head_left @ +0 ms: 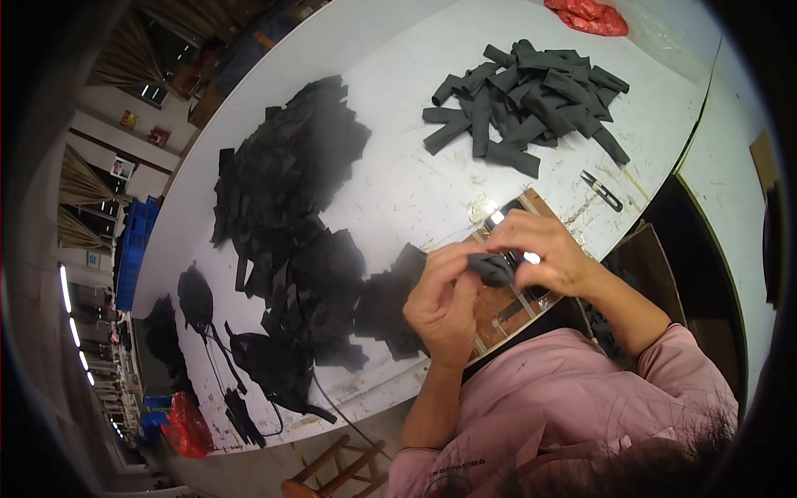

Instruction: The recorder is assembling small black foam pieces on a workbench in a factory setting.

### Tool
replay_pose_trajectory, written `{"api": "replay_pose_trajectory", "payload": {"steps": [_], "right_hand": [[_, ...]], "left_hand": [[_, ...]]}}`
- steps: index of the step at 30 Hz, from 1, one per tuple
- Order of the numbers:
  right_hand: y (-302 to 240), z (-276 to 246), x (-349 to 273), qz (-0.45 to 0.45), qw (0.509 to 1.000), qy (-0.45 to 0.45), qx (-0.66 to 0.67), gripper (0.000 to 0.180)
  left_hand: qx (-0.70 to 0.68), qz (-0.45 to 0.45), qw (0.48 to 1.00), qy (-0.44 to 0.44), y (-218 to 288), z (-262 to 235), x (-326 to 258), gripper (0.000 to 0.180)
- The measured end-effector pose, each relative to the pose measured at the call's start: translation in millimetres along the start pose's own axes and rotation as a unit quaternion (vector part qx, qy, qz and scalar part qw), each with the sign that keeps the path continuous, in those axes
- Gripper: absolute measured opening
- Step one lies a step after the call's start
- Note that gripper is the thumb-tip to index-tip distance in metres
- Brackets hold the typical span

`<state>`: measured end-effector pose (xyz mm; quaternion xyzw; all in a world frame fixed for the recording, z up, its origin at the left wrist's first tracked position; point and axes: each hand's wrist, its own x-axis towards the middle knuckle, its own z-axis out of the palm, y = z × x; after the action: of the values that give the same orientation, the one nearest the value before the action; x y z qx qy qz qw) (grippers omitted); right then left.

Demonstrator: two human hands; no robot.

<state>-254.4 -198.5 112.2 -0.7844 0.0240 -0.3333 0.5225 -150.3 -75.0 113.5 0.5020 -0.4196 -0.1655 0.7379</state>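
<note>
Between my hands is a small folded piece of dark grey fabric [491, 269]. My left hand [444, 303] pinches its left end with thumb and fingers. My right hand [548, 253] is closed on the upper right part of the same piece, its fingertips close to the left ones. Just under the hands lies a brown wooden board [490, 332] at the table's near edge. A shiny metal part [496, 219] shows beside my right fingers, mostly hidden by the hand, so its kind is unclear.
A heap of dark grey fabric tubes [540, 100] lies at the far right, with thread snips [602, 191] nearer. Large piles of black fabric pieces [290, 183] cover the left side. Red plastic bags [588, 17] sit at the back edge. A wooden stool [336, 469] stands below.
</note>
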Motion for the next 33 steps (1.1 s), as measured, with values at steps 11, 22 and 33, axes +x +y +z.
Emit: {"api": "replay_pose_trajectory", "payload": {"steps": [11, 22, 33], "right_hand": [[16.2, 5.5, -11.8, -0.023, 0.969, -0.106, -0.222, 0.030], [53.3, 12.3, -80.7, 0.222, 0.861, 0.101, -0.447, 0.086], [63.3, 28.0, -69.4, 0.233, 0.847, 0.123, -0.461, 0.086]], "left_hand": [[-0.122, -0.100, 0.987, -0.015, -12.2, -1.4, -5.3, 0.030], [-0.020, -0.092, 0.995, 0.026, -48.3, -16.8, -39.3, 0.060], [0.031, -0.183, 0.977, 0.106, -85.2, -37.7, -73.8, 0.030]]}}
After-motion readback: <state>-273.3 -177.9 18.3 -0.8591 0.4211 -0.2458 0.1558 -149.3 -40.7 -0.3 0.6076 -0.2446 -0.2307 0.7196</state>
